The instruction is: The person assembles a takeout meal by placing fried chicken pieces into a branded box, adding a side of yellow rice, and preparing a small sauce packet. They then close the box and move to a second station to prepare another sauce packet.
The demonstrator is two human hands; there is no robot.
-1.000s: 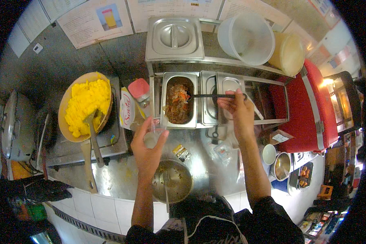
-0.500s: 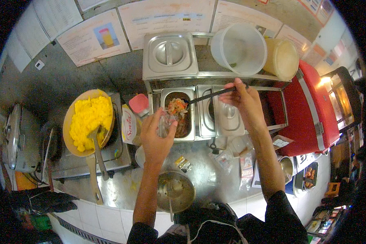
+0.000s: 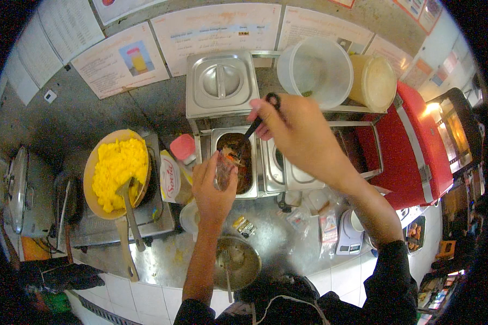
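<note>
My left hand (image 3: 212,189) is closed around a small clear plastic cup (image 3: 223,176), held over a rectangular steel food pan (image 3: 253,187). Dark brown food (image 3: 244,179) lies inside that pan. In my right hand (image 3: 303,135) is the handle of a black ladle (image 3: 258,122), sloping steeply down to the cup's mouth. Shredded pale and orange food (image 3: 232,156) shows at the ladle's low end, by the cup's rim. The ladle's bowl is partly hidden, and I cannot tell how much food is in the cup.
Left stands a pan (image 3: 88,187) of yellow scrambled egg with a spatula (image 3: 127,203) in it. A lidded steel container (image 3: 222,81) and a clear tub (image 3: 314,73) sit on the shelf behind. A steel bowl (image 3: 249,265) is near me; a red box (image 3: 412,146) stands right.
My right hand has moved left and tipped the ladle from nearly level to steep, its end now at the cup. The heap of food on it looks smaller. The left hand keeps holding the cup.
</note>
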